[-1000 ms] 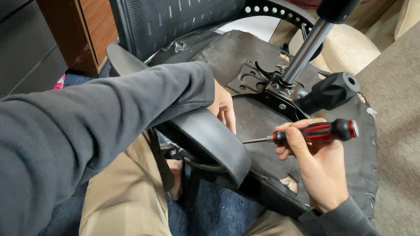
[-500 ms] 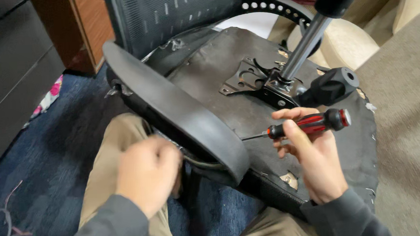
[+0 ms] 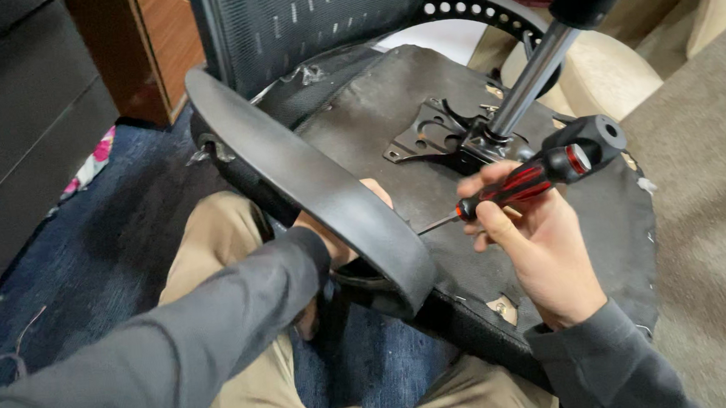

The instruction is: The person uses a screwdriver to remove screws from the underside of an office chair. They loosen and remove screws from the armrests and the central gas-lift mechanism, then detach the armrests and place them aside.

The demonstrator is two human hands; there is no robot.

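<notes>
An office chair lies tipped over across the person's lap, the underside of its seat (image 3: 427,140) facing up, and that underside serves as the landmark here. The right hand (image 3: 528,252) is wrapped firmly around the red-and-black handle of a screwdriver (image 3: 519,184), fingers closed on it, with the thin shaft slanting down and left so the tip sits at the near edge of the seat underside, right beside the curved black armrest (image 3: 319,190). Whether the tip is seated in a screw cannot be told, since the armrest hides that spot. The left hand (image 3: 344,244) reaches in behind the armrest at the same near edge; only a little of it shows, and whether it is gripping or merely bracing cannot be told. Toward the middle of the seat underside, the black metal mounting plate (image 3: 435,135) remains bolted on, with the shiny gas cylinder (image 3: 533,77) rising from it and a black knob (image 3: 592,137) just to its right. Judging by this, the work looks to be at an early or middle stage: the armrest is still attached to the seat, the plate and cylinder are still in place, and no loose screws or removed parts can be seen lying on the seat underside.
</notes>
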